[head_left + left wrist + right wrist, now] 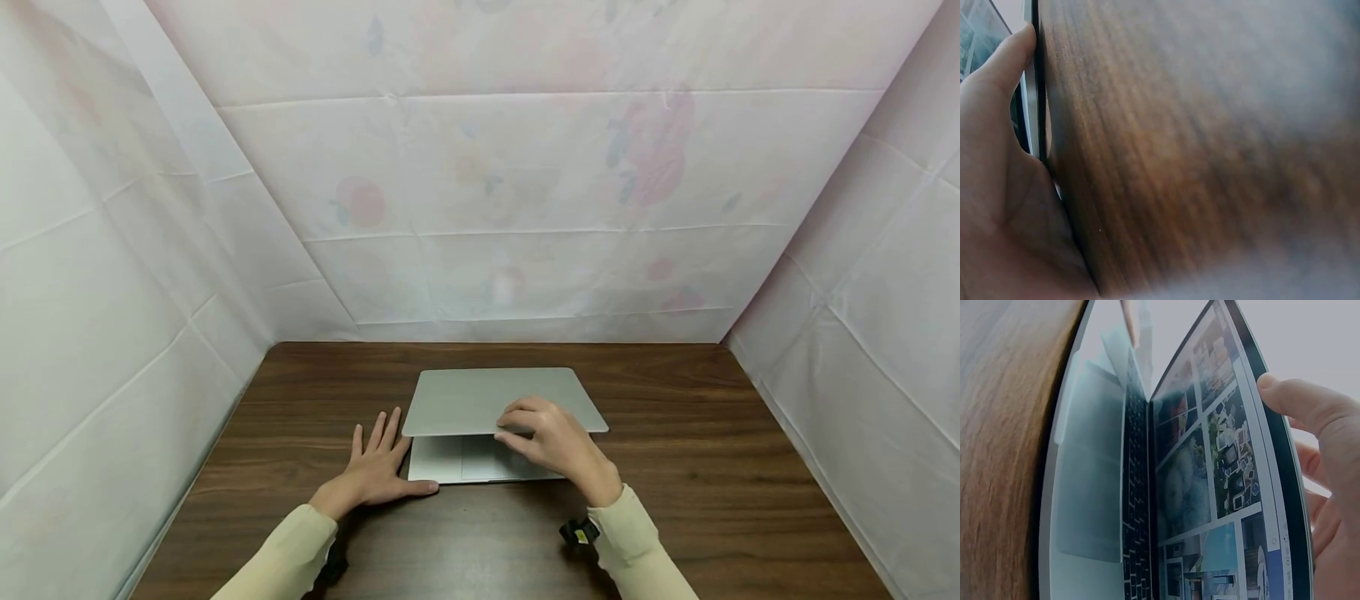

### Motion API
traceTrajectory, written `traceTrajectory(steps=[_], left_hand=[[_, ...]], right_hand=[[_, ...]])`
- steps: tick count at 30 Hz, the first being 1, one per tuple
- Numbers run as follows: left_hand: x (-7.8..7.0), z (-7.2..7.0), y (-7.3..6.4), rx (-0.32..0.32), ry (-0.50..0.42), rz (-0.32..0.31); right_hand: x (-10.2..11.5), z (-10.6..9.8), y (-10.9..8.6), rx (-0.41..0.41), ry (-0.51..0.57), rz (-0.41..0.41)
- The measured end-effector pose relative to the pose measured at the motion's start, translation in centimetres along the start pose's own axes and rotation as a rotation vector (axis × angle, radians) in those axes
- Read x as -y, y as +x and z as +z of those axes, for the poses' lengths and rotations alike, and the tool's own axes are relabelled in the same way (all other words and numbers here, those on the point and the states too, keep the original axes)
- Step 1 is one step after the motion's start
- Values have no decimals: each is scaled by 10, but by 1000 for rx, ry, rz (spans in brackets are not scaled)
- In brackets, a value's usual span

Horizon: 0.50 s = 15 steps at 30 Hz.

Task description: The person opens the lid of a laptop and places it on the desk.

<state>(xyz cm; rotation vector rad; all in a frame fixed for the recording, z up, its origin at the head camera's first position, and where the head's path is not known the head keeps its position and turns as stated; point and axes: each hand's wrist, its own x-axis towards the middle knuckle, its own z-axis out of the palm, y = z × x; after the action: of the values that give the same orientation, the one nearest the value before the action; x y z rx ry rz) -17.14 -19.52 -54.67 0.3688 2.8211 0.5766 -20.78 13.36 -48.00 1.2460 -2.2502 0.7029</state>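
- 1 laptop [450, 400], mid-table, lid partly raised; 1 lit screen [1235, 456], 1 keyboard [1136, 512], 1 trackpad [1091, 475].
- 2 hands on it. Right hand [553, 437] pinches the lid's front edge, thumb on the screen side, fingers behind.
- Left hand [372, 473] spread wide, holding nothing: thumb along the base's front edge at the left corner, fingers by its left side.
- Screen shows several photos; exact count unclear at this slant.
- 1 brown wood table [712, 433] under everything.
- 2 pale sleeves [633, 533], 1 per arm.
- 3 sides hung with pale cloth [487, 167].
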Motion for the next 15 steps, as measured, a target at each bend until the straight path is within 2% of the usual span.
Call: traceTrajectory(steps=[2, 8, 15], left_hand=[[2, 3, 1, -11, -13, 4], [9, 10, 5, -16, 34, -18], [10, 10, 6, -12, 36, -18]], right_hand=[[0, 0, 1, -4, 0, 5], [2, -3, 4, -9, -7, 16], [1, -5, 8, -16, -9, 18]])
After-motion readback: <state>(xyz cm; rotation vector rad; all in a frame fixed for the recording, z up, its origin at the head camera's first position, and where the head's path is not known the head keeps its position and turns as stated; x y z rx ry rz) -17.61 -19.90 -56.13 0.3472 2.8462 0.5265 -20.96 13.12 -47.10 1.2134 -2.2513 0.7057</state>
